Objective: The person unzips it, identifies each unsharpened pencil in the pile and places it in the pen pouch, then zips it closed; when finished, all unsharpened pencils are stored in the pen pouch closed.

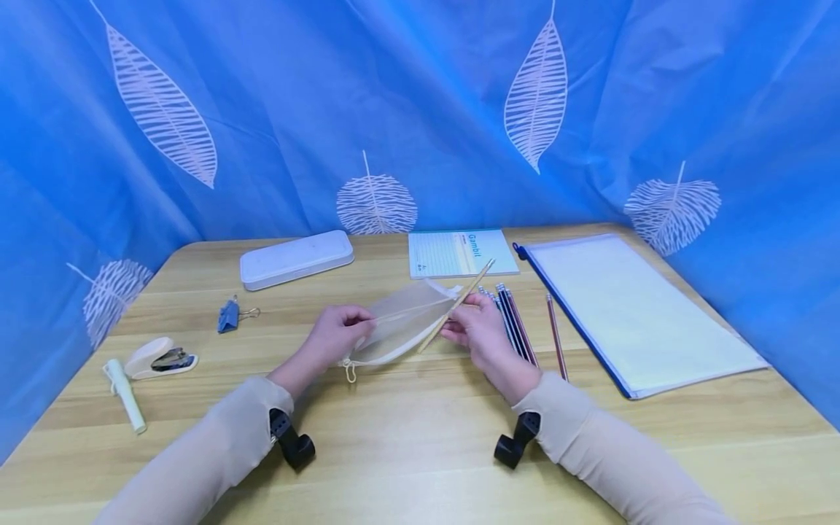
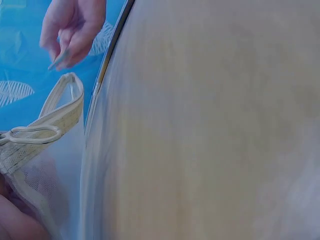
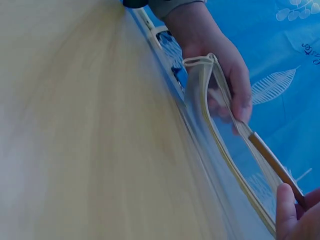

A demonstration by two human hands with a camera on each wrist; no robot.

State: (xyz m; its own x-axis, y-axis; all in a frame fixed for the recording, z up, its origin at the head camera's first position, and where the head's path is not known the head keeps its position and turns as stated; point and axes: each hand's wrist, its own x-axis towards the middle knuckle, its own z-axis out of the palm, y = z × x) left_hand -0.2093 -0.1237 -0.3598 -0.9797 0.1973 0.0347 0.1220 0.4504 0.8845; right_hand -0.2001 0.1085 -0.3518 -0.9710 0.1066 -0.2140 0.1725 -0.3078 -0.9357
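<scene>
My left hand (image 1: 333, 334) grips a sheer white mesh pouch (image 1: 402, 313) by its left side, fingers and thumb curled on the fabric. The pouch's pale-edged mouth is spread apart, and a cord loop (image 2: 35, 134) hangs at one end, seen close in the left wrist view. A gold-coloured pencil (image 1: 464, 297) is pinched in my right hand (image 1: 484, 335), slanting across the pouch's right edge. In the right wrist view, the pencil (image 3: 274, 162) lies along the rim of the open mouth. Several dark pencils (image 1: 514, 321) lie on the table, partly hidden behind the right hand.
A reddish pencil (image 1: 556, 337) lies beside a blue-edged zip folder (image 1: 646, 313) on the right. At the back are a white case (image 1: 297, 259) and a notebook (image 1: 446, 255). On the left sit a blue binder clip (image 1: 228, 316), a stapler (image 1: 157, 359) and a pale green pen-like stick (image 1: 126, 397).
</scene>
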